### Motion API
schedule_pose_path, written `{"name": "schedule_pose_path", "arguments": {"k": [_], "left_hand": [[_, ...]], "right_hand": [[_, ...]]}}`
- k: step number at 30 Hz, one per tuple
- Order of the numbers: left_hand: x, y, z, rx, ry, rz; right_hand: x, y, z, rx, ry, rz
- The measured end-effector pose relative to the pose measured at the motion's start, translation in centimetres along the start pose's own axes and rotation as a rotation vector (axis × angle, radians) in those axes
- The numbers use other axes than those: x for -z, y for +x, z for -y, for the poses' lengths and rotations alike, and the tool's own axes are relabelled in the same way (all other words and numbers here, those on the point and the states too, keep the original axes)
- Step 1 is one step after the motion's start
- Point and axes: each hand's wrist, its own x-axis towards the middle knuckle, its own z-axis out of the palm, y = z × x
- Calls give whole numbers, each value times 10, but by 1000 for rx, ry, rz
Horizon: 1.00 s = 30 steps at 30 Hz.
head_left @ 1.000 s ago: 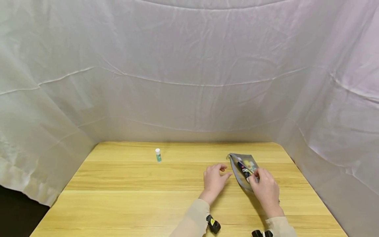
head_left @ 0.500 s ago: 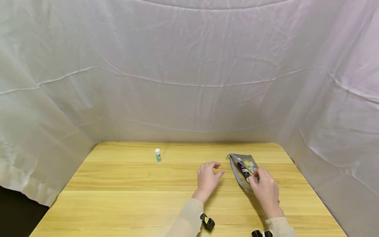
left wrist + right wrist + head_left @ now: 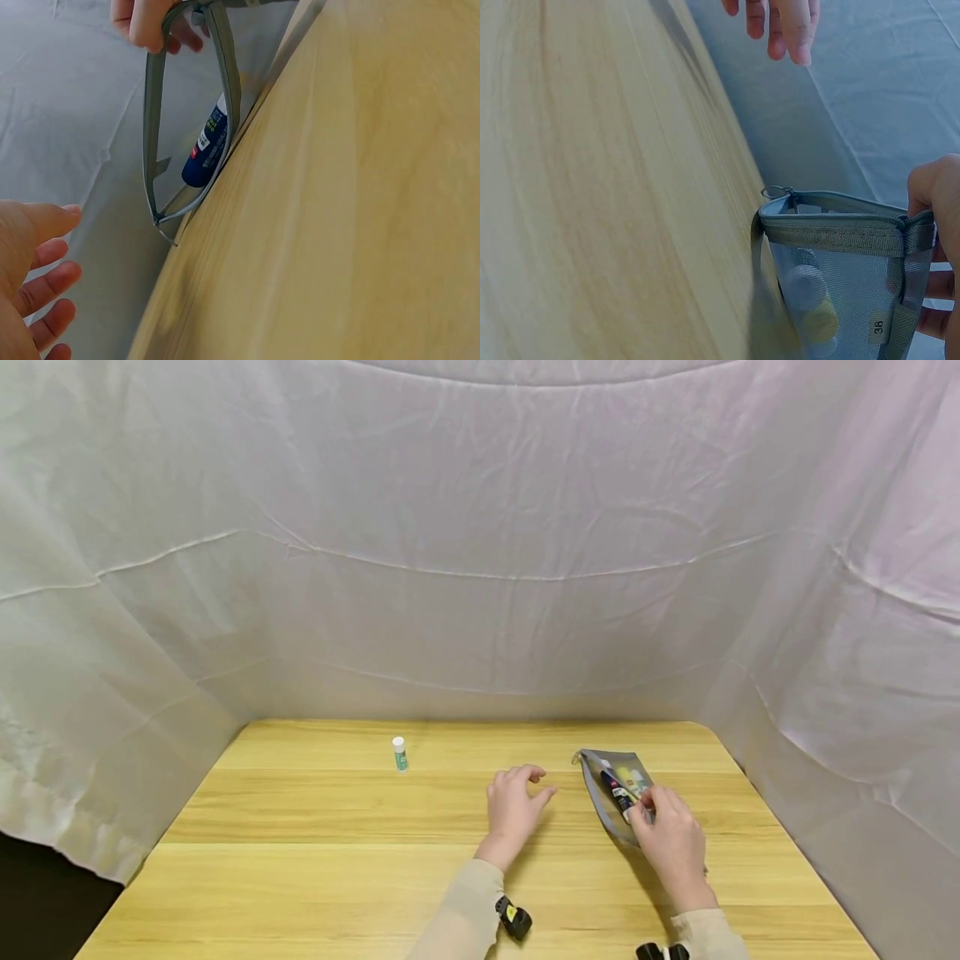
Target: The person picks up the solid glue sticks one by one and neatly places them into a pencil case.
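Observation:
My right hand grips one end of a grey mesh zip pouch, whose mouth gapes towards the left. Inside lies a dark blue glue stick with a white cap. Through the mesh in the right wrist view, white and yellow round items show blurred. My left hand hovers left of the pouch, apart from it, its fingers loosely bent and holding nothing. A small stick with a white cap and teal label, like a glue stick, stands upright near the table's back.
The wooden table ends at a pale cloth curtain behind and at both sides. Black wrist cameras sit on both wrists. A zip pull hangs at the pouch's far corner.
My left hand has drawn away from the pouch, to the left. The right hand and the pouch have stayed almost in place.

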Motion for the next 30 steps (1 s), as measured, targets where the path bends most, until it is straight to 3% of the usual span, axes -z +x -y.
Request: {"name": "schedule_pose_path", "arguments": {"k": [12,20,30], "left_hand": [[11,4,8,-2,5,-27],[18,8,20,2,-6,-84],[31,17,36,62,-13,-150]], "right_hand": [[0,2,3,-26,7,21],[-1,1,2,-14,8,10],[0,0,2,-11,7,5]]}}
